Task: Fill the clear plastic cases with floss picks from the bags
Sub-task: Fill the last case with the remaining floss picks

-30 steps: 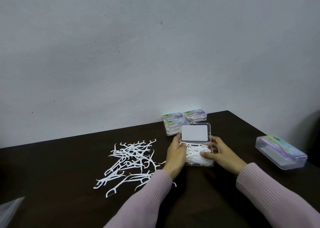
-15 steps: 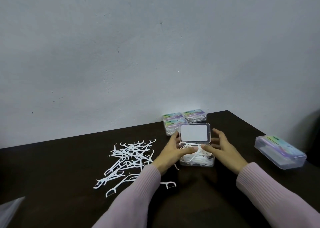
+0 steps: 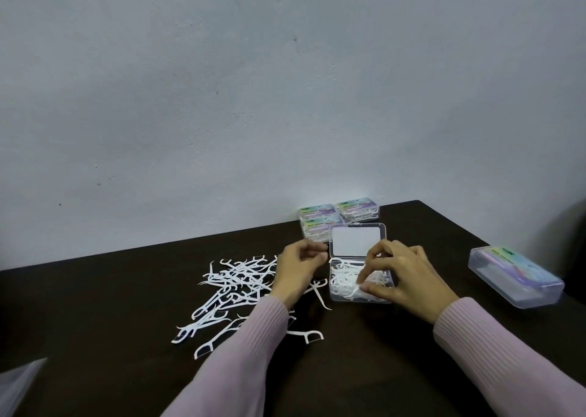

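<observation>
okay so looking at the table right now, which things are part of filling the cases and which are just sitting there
Part of the job:
open clear case, partly filled with picks
loose floss picks on the table
right hand, fingers in the case
left hand, beside the case
closed case at the right
plastic bag corner

Just sitting there:
stacked filled cases by the wall

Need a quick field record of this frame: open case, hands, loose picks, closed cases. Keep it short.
open case: clear plastic case, lid up, partly filled with white floss picks
right hand: right hand over the case, fingertips on the picks inside
left hand: left hand beside the case's left edge, fingers curled, nothing visibly held
loose picks: pile of white floss picks on the dark table, left of the case
closed cases: three labelled cases by the wall; one labelled case far right
bag: corner of clear plastic bag, bottom left
</observation>
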